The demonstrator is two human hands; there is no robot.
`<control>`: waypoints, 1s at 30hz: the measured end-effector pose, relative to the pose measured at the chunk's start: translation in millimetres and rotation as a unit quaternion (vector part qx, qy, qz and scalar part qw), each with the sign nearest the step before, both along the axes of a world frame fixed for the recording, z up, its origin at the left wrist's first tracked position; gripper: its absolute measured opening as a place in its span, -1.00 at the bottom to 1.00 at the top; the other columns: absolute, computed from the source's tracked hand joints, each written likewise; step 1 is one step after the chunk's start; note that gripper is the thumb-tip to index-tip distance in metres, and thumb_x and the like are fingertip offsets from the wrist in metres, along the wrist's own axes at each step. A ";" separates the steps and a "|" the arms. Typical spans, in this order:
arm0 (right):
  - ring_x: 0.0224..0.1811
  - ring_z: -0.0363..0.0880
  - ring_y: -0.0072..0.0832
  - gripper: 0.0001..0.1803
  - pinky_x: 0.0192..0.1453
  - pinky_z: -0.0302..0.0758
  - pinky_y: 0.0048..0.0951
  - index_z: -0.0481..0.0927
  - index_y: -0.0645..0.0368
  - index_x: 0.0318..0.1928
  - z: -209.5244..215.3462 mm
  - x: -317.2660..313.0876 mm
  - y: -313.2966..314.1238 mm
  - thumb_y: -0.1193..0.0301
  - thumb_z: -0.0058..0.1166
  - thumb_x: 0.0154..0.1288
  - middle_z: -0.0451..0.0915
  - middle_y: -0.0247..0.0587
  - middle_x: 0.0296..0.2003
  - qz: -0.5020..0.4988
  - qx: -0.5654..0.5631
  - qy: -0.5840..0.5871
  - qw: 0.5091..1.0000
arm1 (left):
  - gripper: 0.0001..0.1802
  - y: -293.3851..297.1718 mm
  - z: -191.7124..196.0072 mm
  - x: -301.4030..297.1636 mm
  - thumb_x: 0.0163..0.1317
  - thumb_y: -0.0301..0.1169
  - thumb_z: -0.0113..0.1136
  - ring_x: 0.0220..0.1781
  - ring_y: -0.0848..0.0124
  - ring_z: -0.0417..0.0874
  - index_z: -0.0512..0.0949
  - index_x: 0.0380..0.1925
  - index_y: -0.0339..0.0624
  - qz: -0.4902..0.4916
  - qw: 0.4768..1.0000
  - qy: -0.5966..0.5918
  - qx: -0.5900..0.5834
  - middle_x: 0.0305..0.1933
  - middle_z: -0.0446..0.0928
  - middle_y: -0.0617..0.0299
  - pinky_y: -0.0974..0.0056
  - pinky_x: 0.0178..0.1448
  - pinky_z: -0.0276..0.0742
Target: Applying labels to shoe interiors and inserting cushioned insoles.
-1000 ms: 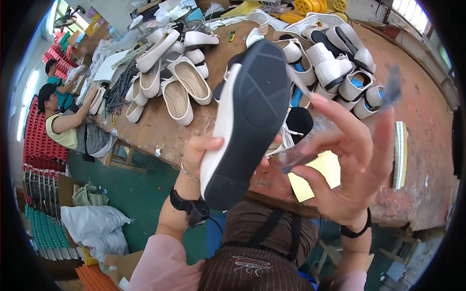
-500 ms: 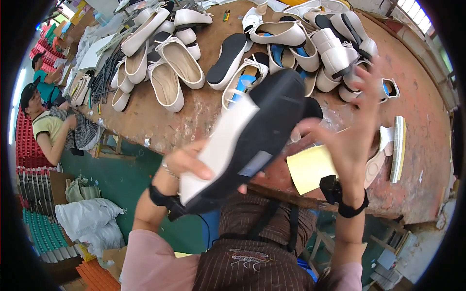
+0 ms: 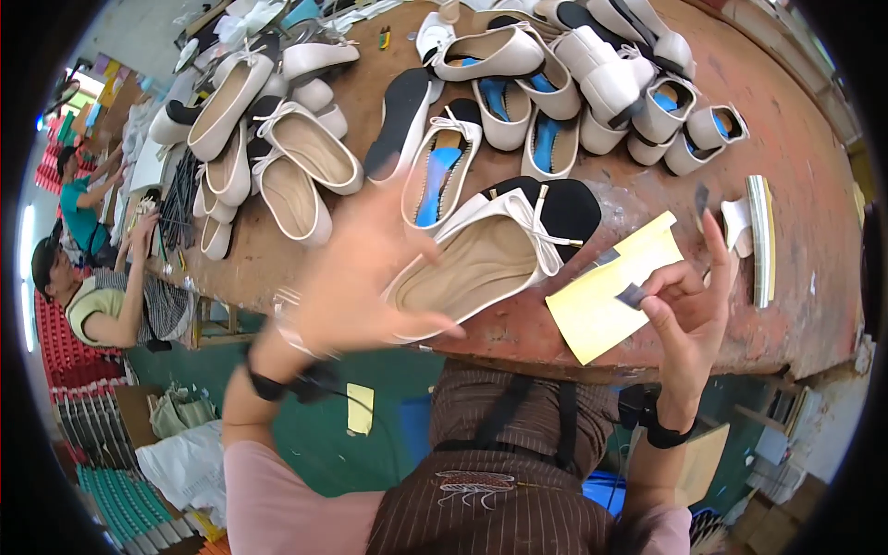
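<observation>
A white ballet flat (image 3: 472,268) with a bow lies on the table in front of me, its beige insole facing up. My left hand (image 3: 356,268), blurred by motion, is spread over its heel end and holds nothing that I can see. At the right, my right hand (image 3: 689,314) pinches a small dark grey patch (image 3: 632,296) between thumb and finger. It hovers over a yellow sheet (image 3: 601,324) near the table's front edge. Another dark patch (image 3: 603,259) lies on that sheet. A small dark scrap (image 3: 701,198) shows by a raised fingertip.
Several white flats (image 3: 305,157) are heaped at the left, and more, some with blue inside (image 3: 430,190), lie across the back. A black sole (image 3: 569,208) shows behind the near flat. A striped-edged pad (image 3: 760,240) lies right. Two people (image 3: 106,296) work at far left.
The flat, held sole-outward in my left hand before, now lies insole up on the table. My left hand has come off it. My right hand has lowered to the yellow sheet and pinches a patch.
</observation>
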State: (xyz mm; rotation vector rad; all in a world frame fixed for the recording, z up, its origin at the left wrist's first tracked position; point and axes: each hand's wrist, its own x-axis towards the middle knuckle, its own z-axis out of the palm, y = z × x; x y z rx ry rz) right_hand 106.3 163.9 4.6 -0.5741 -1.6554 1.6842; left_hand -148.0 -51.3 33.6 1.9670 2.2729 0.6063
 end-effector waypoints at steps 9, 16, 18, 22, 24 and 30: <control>-0.29 0.54 -0.53 0.09 -0.09 0.51 -0.51 -0.05 0.32 0.52 20.1 -28.4 -13.8 0.54 0.38 0.08 0.54 -0.25 -0.37 0.140 0.134 0.005 0.981 | -0.68 -7.9 -13.1 -1.9 0.09 -0.44 0.37 0.08 0.27 0.65 0.64 -0.17 -0.43 0.085 0.836 -0.541 0.032 0.09 0.62 -0.04 0.20 0.16 0.54; -0.35 0.56 -0.51 -0.04 -0.17 0.51 -0.50 0.14 0.38 0.43 50.0 -69.9 -20.6 0.66 0.38 0.02 0.62 -0.15 -0.19 0.226 0.330 0.093 0.912 | -0.40 -21.7 -25.1 19.1 -0.07 -0.46 0.36 -0.18 0.29 0.75 0.53 0.04 -0.49 0.098 0.613 -0.773 0.130 -0.10 0.67 -0.04 0.29 -0.03 0.68; -0.40 0.52 -0.53 -0.07 -0.28 0.49 -0.55 0.25 0.34 0.39 52.1 -74.0 -23.4 0.63 0.42 -0.03 0.58 -0.14 -0.09 0.234 0.368 0.041 0.899 | -0.39 -21.8 -32.8 23.6 -0.08 -0.46 0.36 -0.18 0.29 0.75 0.52 0.04 -0.49 0.085 0.600 -0.789 0.100 -0.10 0.67 -0.05 0.28 -0.03 0.68; -0.42 0.42 -0.57 0.08 -0.30 0.44 -0.58 0.31 0.22 0.39 46.2 -75.2 -18.1 0.53 0.55 -0.26 0.46 -0.26 -0.15 0.102 0.406 0.027 0.908 | -0.51 -34.8 -39.1 21.9 -0.07 -0.46 0.40 -0.19 0.40 0.71 0.60 -0.08 -0.46 0.054 0.632 -0.773 0.003 -0.15 0.69 0.07 0.35 -0.07 0.59; -0.40 0.37 -0.60 0.18 -0.28 0.42 -0.58 0.32 0.17 0.40 39.7 -73.5 -5.4 0.49 0.61 -0.40 0.38 -0.35 -0.22 0.011 0.347 -0.059 0.936 | -0.64 -51.3 -32.2 9.9 -0.11 -0.45 0.48 -0.23 0.51 0.62 0.68 -0.25 -0.36 0.087 0.716 -0.687 -0.081 -0.24 0.68 0.21 0.41 -0.11 0.46; -0.13 0.52 -0.57 -0.36 -0.05 0.48 -0.51 0.51 0.18 0.15 8.6 -41.6 29.1 0.49 0.48 0.02 0.48 -0.25 0.03 -0.108 0.214 -0.076 0.968 | -0.60 -105.2 37.5 -131.4 0.13 -0.33 0.40 -0.23 0.55 0.62 0.58 -0.06 -0.27 0.265 0.920 -0.268 0.105 -0.21 0.61 0.28 0.40 -0.13 0.56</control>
